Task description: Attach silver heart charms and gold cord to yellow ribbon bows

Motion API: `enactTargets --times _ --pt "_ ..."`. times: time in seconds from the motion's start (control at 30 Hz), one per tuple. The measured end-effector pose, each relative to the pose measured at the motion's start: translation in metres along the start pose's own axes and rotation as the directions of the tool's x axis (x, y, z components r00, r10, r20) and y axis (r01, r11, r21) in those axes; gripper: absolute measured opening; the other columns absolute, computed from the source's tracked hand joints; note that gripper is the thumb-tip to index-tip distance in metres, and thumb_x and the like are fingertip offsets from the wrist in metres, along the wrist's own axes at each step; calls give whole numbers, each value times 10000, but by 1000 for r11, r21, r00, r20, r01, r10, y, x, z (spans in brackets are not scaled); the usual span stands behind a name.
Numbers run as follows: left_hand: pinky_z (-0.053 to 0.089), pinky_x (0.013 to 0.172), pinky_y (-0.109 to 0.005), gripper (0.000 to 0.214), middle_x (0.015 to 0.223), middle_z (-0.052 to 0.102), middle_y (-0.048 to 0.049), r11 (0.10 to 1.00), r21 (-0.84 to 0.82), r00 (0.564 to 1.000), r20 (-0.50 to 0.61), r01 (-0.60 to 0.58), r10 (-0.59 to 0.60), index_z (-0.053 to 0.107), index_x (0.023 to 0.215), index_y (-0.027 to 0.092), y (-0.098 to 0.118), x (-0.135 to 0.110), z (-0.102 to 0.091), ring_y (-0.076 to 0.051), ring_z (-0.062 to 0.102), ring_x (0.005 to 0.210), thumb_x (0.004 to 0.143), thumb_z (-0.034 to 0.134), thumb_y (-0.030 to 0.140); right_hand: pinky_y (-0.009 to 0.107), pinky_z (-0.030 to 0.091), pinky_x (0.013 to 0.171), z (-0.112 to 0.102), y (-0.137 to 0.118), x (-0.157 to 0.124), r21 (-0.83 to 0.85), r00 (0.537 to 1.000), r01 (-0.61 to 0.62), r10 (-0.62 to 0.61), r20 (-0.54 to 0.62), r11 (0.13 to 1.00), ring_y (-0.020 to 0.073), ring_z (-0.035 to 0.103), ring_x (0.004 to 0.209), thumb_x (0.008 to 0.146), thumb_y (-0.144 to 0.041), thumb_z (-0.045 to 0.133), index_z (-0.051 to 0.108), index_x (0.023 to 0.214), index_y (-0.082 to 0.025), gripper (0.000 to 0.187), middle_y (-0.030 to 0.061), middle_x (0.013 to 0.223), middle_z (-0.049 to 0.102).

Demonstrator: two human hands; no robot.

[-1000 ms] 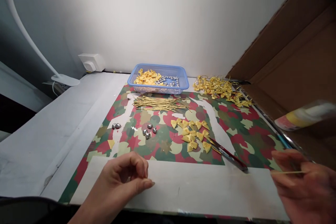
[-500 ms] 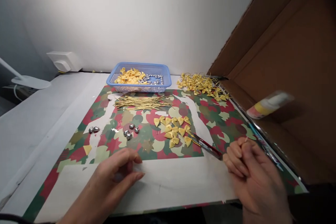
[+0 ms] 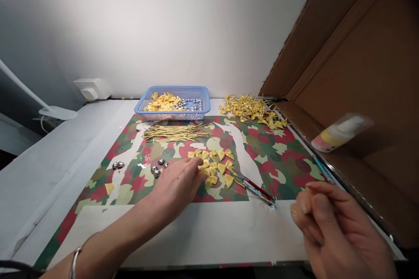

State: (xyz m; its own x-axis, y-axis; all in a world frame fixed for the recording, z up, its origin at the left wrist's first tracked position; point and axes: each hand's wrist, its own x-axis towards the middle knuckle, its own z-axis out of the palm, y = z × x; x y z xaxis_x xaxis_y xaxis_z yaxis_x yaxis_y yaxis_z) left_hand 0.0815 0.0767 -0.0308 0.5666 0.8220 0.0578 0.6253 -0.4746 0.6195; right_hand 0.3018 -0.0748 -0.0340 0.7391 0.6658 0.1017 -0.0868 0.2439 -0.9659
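Note:
My left hand [image 3: 181, 181] reaches over the mat, thumb and forefinger pinched at a small yellow ribbon bow [image 3: 204, 165] on the left side of the group; the fingers partly hide it. More yellow bows [image 3: 228, 180] lie in loose rows beside it. My right hand [image 3: 340, 226] is held at the right front, thumb pressed on curled fingers; whatever is in them is too small to make out. Between the hands lies a slim red and silver tool [image 3: 257, 188], its tips by the bows. Silver beads [image 3: 157, 171] sit left of my left hand, partly covered by it.
A blue basket [image 3: 204, 109] at the back holds yellow bows and silver beads. Gold wire stems [image 3: 176, 132] lie before it. Finished-looking wired bows [image 3: 252, 109] are heaped at back right. A bottle [image 3: 340, 133] stands by the cardboard wall [image 3: 366, 74]. A lamp base [image 3: 62, 112] is left.
My left hand has moved forward and right, from the white front strip to the bows, and its fingers have come together. My right hand has shifted slightly right and down, still closed.

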Motion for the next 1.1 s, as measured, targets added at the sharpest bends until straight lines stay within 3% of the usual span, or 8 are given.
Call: enactTargets --times 0.2,0.33,0.37,0.5,0.67,0.8,0.97,1.1 --pt "440 624 -312 112 741 704 -25 972 -202 990 95 124 -106 685 985 208 4 7 1 -215 639 677 943 600 268 137 416 491 4 9 -11 8 985 -143 141 98 990 60 418 503 947 -455 788 656 1181 -308 306 -57 655 542" --pt "525 643 -294 262 816 712 -43 898 -391 975 168 199 -143 701 1072 188 14 -13 -17 -209 687 747 955 633 412 178 388 487 19 13 -21 -29 941 -229 229 248 973 80 442 531 952 -506 762 681 1078 -258 290 -19 717 591" --pt "543 666 -291 299 836 712 -44 863 -453 973 160 225 -169 701 1097 189 15 -20 -20 -206 693 771 947 663 445 194 387 498 24 13 -23 -72 921 -253 263 288 965 95 458 558 952 -524 753 696 1046 -239 306 -9 724 586" --pt "555 713 -248 334 794 724 -8 560 -764 930 145 322 -337 741 1098 226 10 -53 -25 -177 684 780 845 875 399 232 319 495 46 11 -30 -186 819 -235 298 490 954 106 398 573 989 -588 663 747 1018 -207 391 14 769 566" --pt "571 680 -240 367 767 750 13 536 -797 919 62 280 -388 749 1118 270 0 -81 -17 -188 710 742 814 918 386 254 369 568 70 7 -38 -177 717 -307 350 603 935 141 479 671 889 -732 705 765 937 -188 549 30 809 592" --pt "593 773 -224 334 839 780 15 510 -810 925 99 289 -366 755 1151 311 -4 -96 -15 -178 733 811 854 898 362 246 325 569 82 7 -44 -254 622 -280 377 686 926 116 407 638 992 -619 643 663 809 -178 478 -19 719 492" --pt "627 840 -267 362 1053 796 -21 397 -863 941 221 312 -258 740 1259 355 -18 -104 -19 -225 755 979 912 841 375 239 294 529 93 10 -46 -306 605 -228 381 700 924 104 357 592 1044 -532 580 530 738 -199 454 -47 670 426" --pt "612 792 -237 254 925 790 0 320 -898 935 210 301 -287 781 1175 329 -20 -97 -18 -180 733 854 927 828 362 241 317 540 102 13 -49 -348 587 -147 364 723 926 110 392 600 1058 -494 546 582 736 -191 443 -29 684 480"
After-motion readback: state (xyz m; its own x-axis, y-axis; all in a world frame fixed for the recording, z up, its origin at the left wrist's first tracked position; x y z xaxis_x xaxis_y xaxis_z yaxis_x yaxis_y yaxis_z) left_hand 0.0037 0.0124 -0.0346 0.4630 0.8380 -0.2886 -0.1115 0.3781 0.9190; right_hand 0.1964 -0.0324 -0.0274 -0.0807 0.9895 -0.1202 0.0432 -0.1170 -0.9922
